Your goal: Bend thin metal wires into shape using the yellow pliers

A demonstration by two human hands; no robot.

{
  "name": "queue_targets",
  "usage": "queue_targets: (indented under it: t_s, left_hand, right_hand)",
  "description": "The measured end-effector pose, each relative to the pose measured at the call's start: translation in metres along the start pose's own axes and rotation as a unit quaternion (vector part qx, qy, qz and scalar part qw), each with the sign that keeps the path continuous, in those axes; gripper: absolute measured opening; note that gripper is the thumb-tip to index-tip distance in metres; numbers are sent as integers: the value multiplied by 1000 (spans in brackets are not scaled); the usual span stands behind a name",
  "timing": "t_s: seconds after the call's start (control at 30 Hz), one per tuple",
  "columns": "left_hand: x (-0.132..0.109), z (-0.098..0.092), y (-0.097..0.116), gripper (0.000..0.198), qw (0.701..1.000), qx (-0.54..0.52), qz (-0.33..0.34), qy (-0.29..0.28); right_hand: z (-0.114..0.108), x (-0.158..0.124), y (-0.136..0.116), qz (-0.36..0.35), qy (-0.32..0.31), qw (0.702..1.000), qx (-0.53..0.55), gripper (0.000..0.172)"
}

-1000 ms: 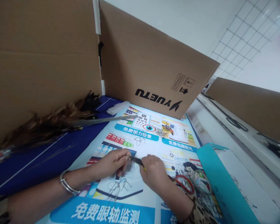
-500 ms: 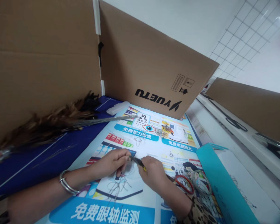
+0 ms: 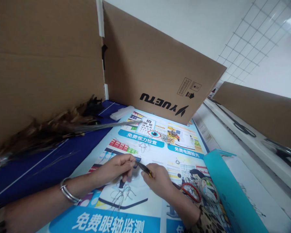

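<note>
My left hand (image 3: 123, 166) is closed in a pinch around a small bit of thin wire (image 3: 134, 162), mostly covered by the fingers. The dark jaws of the pliers (image 3: 142, 167) meet that wire at my left fingertips. My right hand (image 3: 156, 179) is wrapped around the pliers, whose handles show a little yellow and are largely hidden in the palm. Just below my left hand, a spidery bunch of bent wires (image 3: 123, 195) lies over the printed sheet (image 3: 157, 204).
Feathers (image 3: 50, 126) and long straight wires (image 3: 106, 125) lie to the left. Wire coils (image 3: 208, 191) and a red loop (image 3: 191, 191) sit right of my forearm, near a turquoise box (image 3: 229, 187). Cardboard panels (image 3: 155, 61) stand behind. More bent wire (image 3: 143, 146) lies beyond my hands.
The pliers and my right hand have shifted very slightly, with the tool's jaws still at my left fingertips. My left hand keeps its pinch. Little else differs.
</note>
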State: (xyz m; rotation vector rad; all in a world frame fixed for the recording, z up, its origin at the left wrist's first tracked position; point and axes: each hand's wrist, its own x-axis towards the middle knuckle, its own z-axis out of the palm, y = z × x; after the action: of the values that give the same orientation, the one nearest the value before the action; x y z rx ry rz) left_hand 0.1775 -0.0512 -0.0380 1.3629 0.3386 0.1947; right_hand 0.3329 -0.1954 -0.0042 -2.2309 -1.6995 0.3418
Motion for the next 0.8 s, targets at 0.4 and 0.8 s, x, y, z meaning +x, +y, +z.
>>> queue_targets:
  t_s: [0.4,0.8]
  left_hand:
    - [-1,1,2,25,1000,-24,14,6]
    - [-1,2,3,28,1000,-13,14,2]
  right_hand:
    - [0,0,-2,7,4,999,35,19]
    - [1,-1,-3,13,2,1000,27,17]
